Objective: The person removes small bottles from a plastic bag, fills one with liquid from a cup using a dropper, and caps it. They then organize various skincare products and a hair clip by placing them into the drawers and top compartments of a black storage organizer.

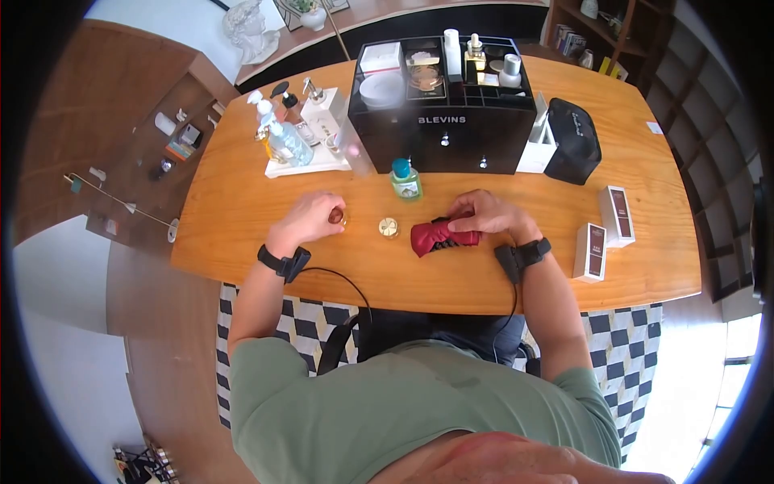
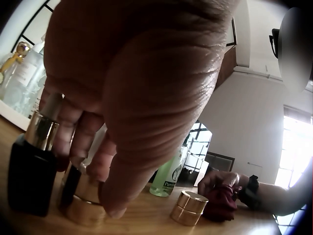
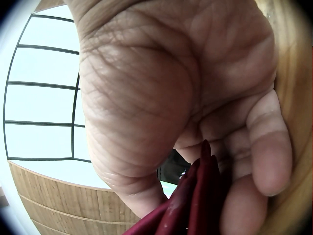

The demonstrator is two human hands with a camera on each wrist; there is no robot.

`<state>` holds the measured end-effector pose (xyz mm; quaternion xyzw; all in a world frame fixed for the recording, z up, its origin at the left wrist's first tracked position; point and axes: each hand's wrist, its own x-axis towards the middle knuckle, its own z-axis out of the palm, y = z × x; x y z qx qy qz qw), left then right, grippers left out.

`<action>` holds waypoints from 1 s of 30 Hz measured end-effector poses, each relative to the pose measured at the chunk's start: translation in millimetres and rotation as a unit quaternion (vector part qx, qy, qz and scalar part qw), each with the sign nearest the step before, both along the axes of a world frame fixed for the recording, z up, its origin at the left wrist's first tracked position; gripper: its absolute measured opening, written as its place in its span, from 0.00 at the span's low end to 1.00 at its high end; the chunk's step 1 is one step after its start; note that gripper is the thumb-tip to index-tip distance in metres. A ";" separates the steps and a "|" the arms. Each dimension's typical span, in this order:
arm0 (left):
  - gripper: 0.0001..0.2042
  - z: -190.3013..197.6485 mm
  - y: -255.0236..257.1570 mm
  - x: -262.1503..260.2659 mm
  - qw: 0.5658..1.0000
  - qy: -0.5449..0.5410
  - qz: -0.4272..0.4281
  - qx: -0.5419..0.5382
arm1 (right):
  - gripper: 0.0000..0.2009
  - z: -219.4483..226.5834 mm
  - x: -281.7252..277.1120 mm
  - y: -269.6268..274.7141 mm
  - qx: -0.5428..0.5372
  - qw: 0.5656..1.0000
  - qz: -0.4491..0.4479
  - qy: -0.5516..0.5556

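My left hand (image 1: 310,218) is low over the table with its thumb and fingertips around a small gold jar (image 2: 87,201). Just beside those fingers stands a dark dropper bottle (image 2: 33,171) with a gold collar, hidden under the hand in the head view. Another gold jar (image 1: 388,227) sits between my two hands. My right hand (image 1: 488,216) pinches a dark red, soft pouch (image 1: 431,239) with black trim, which lies crumpled low at the table. In the right wrist view its folds (image 3: 200,196) run between thumb and fingers.
A green bottle (image 1: 407,184) with a teal cap stands before the black cosmetics organizer (image 1: 443,141). Pump bottles (image 1: 286,141) crowd a white tray (image 1: 310,168) at left. Two small boxes (image 1: 591,252) and a black case (image 1: 574,143) stand at right.
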<state>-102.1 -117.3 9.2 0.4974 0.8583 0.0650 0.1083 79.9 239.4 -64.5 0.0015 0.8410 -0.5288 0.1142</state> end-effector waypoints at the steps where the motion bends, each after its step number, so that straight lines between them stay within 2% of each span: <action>1: 0.15 1.2 0.7 0.1 1.000 0.004 -0.002 0.001 | 0.21 1.7 0.4 0.2 0.001 1.000 -0.002 0.004; 4: 0.16 4.5 1.1 2.5 1.000 -0.002 0.003 -0.007 | 0.21 5.0 1.4 -1.1 0.027 0.999 0.003 0.019; 6: 0.18 12.4 -0.1 3.9 0.994 -0.065 0.053 0.076 | 0.22 6.3 1.8 -1.1 -0.001 1.000 -0.004 -0.010; 10: 0.20 45.6 6.0 3.3 0.987 -0.076 0.066 0.130 | 0.22 -3.5 -0.9 0.8 -0.007 1.000 -0.005 -0.003; 12: 0.22 67.9 12.8 2.7 0.973 -0.080 0.055 0.209 | 0.22 -0.3 -0.2 0.3 -0.006 1.000 -0.005 -0.003; 15: 0.22 97.1 28.3 -4.2 0.964 -0.031 0.015 0.263 | 0.22 2.1 0.2 0.1 -0.007 1.000 -0.006 -0.010; 16: 0.23 107.8 35.6 -2.7 0.960 0.019 0.010 0.279 | 0.22 1.7 0.2 0.1 -0.007 1.000 -0.006 -0.009; 19: 0.23 130.0 61.0 -17.8 0.952 0.013 -0.006 0.307 | 0.22 2.8 0.1 0.8 -0.016 1.000 -0.008 -0.019; 21: 0.23 137.5 84.5 -35.1 0.957 0.015 0.016 0.291 | 0.22 6.2 1.3 0.1 0.003 1.000 -0.008 0.007; 23: 0.21 141.6 113.5 -49.9 0.954 -0.077 -0.019 0.289 | 0.21 5.3 1.2 0.3 -0.007 1.000 -0.009 0.007; 27: 0.20 139.6 168.3 -68.4 0.966 -0.051 -0.069 0.244 | 0.21 8.8 4.9 -0.1 -0.019 1.000 -0.005 0.012; 29: 0.18 136.9 188.7 -73.2 0.969 0.033 -0.130 0.207 | 0.21 14.0 5.2 0.3 -0.009 1.000 0.000 0.002; 30: 0.18 134.2 196.7 -75.3 0.966 0.008 -0.150 0.210 | 0.21 15.6 5.4 0.7 0.000 1.000 0.007 -0.008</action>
